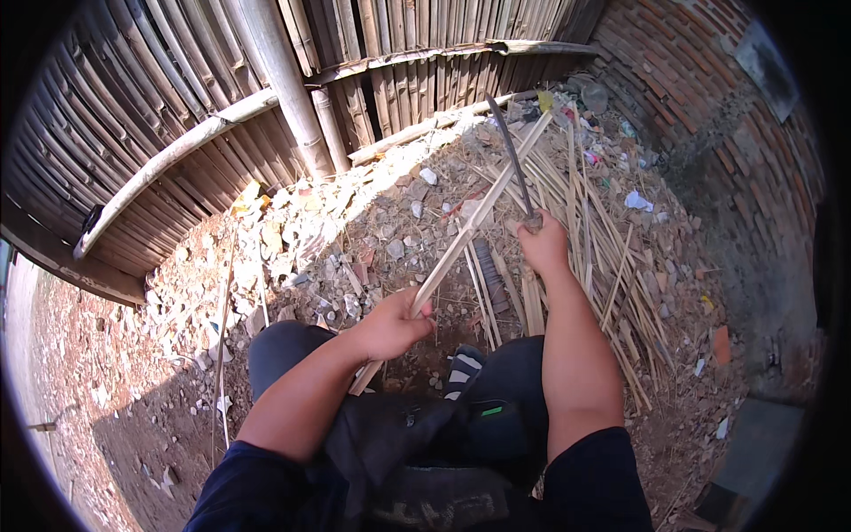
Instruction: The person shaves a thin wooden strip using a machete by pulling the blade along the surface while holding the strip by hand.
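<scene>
We have a pale bamboo strip (470, 231) slanting across the middle of the frame, from just below centre up toward the top, right of centre. We judge it light and fairly stiff, with some spring along its length; its edges may be sharp or splintery, and it could split along the grain. The lower half seems the best place to hold it, clear of the blade. Our left hand (396, 324) is closed around that lower part, its end sticking out below the fist. Our right hand (543, 243), right of centre, grips the handle of a long dark knife (511, 148), whose blade crosses the strip's upper part; we cannot tell whether they touch. Beyond, loose bamboo strips (612, 257) lie right of centre on stony ground (390, 230), below a bamboo fence (421, 93) at the top and beside a brick wall (678, 66) at upper right.
</scene>
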{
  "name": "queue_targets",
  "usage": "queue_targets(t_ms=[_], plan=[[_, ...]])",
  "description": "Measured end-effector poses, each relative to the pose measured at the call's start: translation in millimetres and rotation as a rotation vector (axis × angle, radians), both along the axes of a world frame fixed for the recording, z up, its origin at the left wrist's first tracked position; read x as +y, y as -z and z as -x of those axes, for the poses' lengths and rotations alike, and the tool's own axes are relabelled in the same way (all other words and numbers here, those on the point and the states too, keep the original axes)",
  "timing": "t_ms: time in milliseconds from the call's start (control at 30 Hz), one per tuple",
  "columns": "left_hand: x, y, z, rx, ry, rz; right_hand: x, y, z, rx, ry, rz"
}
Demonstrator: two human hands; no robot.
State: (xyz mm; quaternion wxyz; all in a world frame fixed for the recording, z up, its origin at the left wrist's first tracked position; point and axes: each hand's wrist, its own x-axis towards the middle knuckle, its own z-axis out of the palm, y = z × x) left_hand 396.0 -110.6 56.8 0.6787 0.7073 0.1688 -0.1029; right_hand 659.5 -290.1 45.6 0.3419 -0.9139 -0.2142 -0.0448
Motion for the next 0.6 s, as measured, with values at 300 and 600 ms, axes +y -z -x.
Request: queue_targets(t_ms=[300,600], plan=[[2,9,-10,-0.067,-0.043,-0.034,12,-29,41,0.019,-0.267,0.052],[18,2,-5,-0.253,-0.017,-0.916,7,-21,17,0.094,-0.288,0.015]])
